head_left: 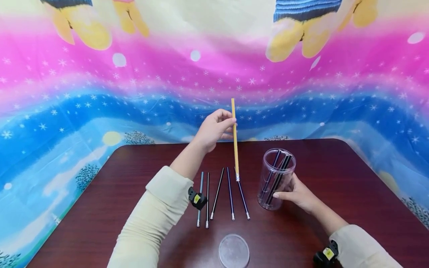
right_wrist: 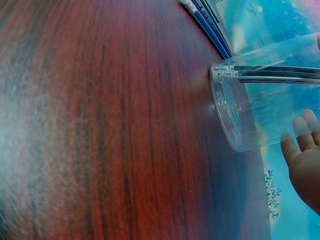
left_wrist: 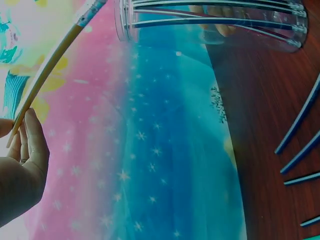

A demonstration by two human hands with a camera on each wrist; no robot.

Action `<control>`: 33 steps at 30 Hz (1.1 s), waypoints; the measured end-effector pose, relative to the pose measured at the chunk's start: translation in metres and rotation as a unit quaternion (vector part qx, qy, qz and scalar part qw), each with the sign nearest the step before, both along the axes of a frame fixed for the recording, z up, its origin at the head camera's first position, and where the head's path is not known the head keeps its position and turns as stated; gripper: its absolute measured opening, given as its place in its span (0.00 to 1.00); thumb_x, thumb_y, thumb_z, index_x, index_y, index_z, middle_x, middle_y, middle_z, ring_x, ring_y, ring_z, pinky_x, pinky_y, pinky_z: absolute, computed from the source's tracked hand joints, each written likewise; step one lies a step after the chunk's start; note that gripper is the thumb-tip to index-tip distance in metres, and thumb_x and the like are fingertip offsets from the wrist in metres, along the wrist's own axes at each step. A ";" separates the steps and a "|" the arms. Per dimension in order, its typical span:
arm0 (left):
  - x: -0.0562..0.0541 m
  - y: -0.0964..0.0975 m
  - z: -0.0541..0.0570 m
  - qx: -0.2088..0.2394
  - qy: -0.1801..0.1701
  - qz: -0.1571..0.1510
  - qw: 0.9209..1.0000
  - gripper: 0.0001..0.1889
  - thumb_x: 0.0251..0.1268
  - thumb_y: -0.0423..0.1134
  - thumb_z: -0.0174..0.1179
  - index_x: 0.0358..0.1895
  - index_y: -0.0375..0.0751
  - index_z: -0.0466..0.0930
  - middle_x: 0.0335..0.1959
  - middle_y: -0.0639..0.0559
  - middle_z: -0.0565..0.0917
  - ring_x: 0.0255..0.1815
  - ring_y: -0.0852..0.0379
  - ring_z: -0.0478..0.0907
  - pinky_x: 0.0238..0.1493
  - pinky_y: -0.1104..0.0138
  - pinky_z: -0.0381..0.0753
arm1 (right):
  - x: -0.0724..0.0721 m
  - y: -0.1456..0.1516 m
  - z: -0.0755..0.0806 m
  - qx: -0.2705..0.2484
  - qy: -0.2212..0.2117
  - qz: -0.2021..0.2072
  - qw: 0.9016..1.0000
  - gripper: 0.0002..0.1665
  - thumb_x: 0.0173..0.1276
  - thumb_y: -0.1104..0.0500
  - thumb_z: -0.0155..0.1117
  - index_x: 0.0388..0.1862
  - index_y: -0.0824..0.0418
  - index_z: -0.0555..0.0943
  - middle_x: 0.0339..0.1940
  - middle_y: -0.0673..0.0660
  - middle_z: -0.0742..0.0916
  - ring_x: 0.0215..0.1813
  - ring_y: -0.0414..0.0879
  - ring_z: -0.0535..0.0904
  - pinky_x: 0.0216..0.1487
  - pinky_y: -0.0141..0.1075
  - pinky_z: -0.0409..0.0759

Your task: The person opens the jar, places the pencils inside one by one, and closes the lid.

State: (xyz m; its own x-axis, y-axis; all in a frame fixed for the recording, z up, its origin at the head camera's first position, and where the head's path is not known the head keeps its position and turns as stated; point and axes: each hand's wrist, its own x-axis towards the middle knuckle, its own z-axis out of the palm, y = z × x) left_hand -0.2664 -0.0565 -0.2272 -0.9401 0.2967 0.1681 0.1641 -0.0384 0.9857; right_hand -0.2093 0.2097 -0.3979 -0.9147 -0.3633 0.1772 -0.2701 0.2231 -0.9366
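Observation:
My left hand (head_left: 214, 130) pinches a yellow pencil (head_left: 235, 149) between thumb and fingers, above the far part of the table. The pencil stands nearly upright, silvery ferrule end down, and in the head view that end overlaps a dark pencil (head_left: 244, 201) lying behind it. A clear plastic jar (head_left: 260, 193) stands on the right, held round its lower side by my right hand (head_left: 298, 195). Several dark pencils (head_left: 280, 175) lean inside it; the right wrist view shows their ferrule ends (right_wrist: 225, 74) at the jar's base.
Several dark and blue pencils (head_left: 229, 193) lie side by side on the brown table (head_left: 151, 238), ferrule ends toward me. A round clear lid (head_left: 234, 251) rests at the near edge. Behind the table hangs a colourful printed cloth (head_left: 187, 85).

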 end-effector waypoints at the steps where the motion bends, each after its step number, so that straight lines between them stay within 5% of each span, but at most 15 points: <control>1: -0.001 0.003 0.002 0.005 0.001 -0.002 1.000 0.06 0.61 0.34 0.50 0.38 0.34 0.68 0.35 0.41 0.73 0.32 0.51 0.76 0.35 0.61 0.77 | 0.000 0.000 0.000 0.000 0.000 0.000 1.000 0.49 0.54 0.66 0.61 0.65 0.59 0.42 0.60 0.68 0.63 0.57 0.52 0.64 0.49 0.34 0.68; 6: -0.006 0.022 0.011 0.024 -0.004 -0.004 1.000 0.08 0.62 0.33 0.48 0.40 0.32 0.68 0.36 0.40 0.73 0.32 0.51 0.76 0.34 0.63 0.78 | -0.001 0.001 -0.001 0.004 -0.004 -0.007 1.000 0.49 0.53 0.66 0.62 0.65 0.60 0.42 0.60 0.68 0.63 0.56 0.48 0.66 0.48 0.33 0.68; 13: -0.010 0.044 0.022 0.043 0.001 0.002 0.999 0.08 0.63 0.33 0.48 0.42 0.33 0.67 0.35 0.43 0.72 0.30 0.52 0.76 0.32 0.65 0.78 | 0.000 0.001 -0.003 0.006 -0.012 -0.008 1.000 0.49 0.53 0.65 0.62 0.65 0.61 0.42 0.60 0.68 0.63 0.56 0.56 0.64 0.49 0.38 0.69; 20: -0.012 0.061 0.031 0.064 0.011 0.013 0.998 0.07 0.62 0.33 0.49 0.41 0.35 0.68 0.34 0.45 0.73 0.28 0.54 0.76 0.31 0.66 0.78 | 0.001 0.001 -0.001 -0.004 -0.013 -0.005 1.000 0.47 0.53 0.65 0.62 0.64 0.62 0.43 0.59 0.71 0.64 0.52 0.39 0.69 0.46 0.29 0.69; 33: -0.013 0.078 0.021 0.018 0.027 -0.022 0.999 0.05 0.61 0.32 0.50 0.39 0.36 0.69 0.32 0.47 0.73 0.31 0.55 0.77 0.31 0.68 0.78 | 0.002 -0.002 0.002 -0.026 0.002 0.010 1.000 0.43 0.53 0.68 0.61 0.62 0.65 0.46 0.56 0.73 0.66 0.48 0.36 0.71 0.44 0.29 0.71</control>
